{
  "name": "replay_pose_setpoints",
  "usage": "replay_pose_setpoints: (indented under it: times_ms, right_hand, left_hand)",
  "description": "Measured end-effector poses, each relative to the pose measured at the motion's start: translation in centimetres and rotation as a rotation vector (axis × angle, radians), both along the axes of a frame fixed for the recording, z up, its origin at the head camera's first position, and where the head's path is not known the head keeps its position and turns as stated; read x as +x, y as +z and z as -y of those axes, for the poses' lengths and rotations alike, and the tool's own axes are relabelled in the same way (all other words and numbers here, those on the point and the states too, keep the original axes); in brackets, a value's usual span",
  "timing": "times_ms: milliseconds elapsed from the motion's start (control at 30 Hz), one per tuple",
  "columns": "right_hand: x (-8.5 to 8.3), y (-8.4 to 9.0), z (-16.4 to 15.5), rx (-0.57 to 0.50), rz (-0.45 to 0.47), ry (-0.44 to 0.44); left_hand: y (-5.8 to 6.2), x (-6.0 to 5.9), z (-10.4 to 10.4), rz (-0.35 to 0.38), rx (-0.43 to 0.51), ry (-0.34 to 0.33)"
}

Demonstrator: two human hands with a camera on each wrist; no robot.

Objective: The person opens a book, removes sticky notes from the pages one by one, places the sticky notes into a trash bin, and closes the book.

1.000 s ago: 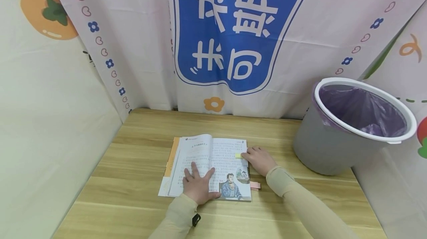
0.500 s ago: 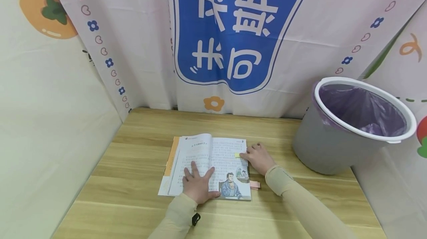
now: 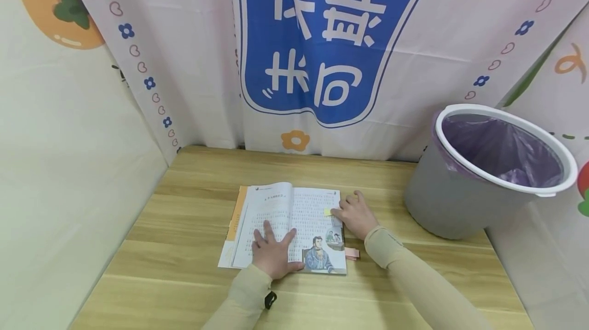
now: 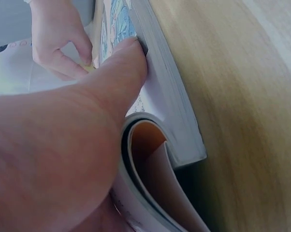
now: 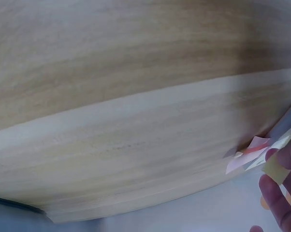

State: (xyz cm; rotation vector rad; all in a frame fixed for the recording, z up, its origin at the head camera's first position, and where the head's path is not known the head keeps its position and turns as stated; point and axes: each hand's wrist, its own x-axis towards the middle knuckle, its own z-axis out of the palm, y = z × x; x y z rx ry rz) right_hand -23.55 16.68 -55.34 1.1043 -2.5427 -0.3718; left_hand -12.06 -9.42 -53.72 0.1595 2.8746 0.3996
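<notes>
An open book (image 3: 294,212) with printed text and a portrait picture lies on the wooden table (image 3: 193,207). My left hand (image 3: 272,253) rests flat on its pages with fingers spread, and its thumb (image 4: 121,72) presses along the near page edge. At the right page's edge my right hand (image 3: 354,215) pinches a small yellow sticky tab (image 3: 327,212). In the right wrist view the yellow tab (image 5: 275,169) sits against my fingertips (image 5: 276,198). Pink tabs (image 3: 352,254) stick out of the book's right side.
A grey bin (image 3: 478,176) with a white rim and purple liner stands at the table's right, close to my right arm. Printed cloth hangs behind and on both sides. The book's orange cover (image 4: 150,159) curls under at its left edge.
My right hand has shifted slightly up the page edge, still at the yellow tab. The left hand stays flat on the book. The head view has tilted a little.
</notes>
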Motion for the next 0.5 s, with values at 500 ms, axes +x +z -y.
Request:
replay_pose_setpoints:
  times_ms: [500]
  right_hand:
    - [-0.31, 0.58, -0.05, 0.018, -0.042, 0.065]
  left_hand:
    - [-0.07, -0.12, 0.08, 0.014, 0.002, 0.005]
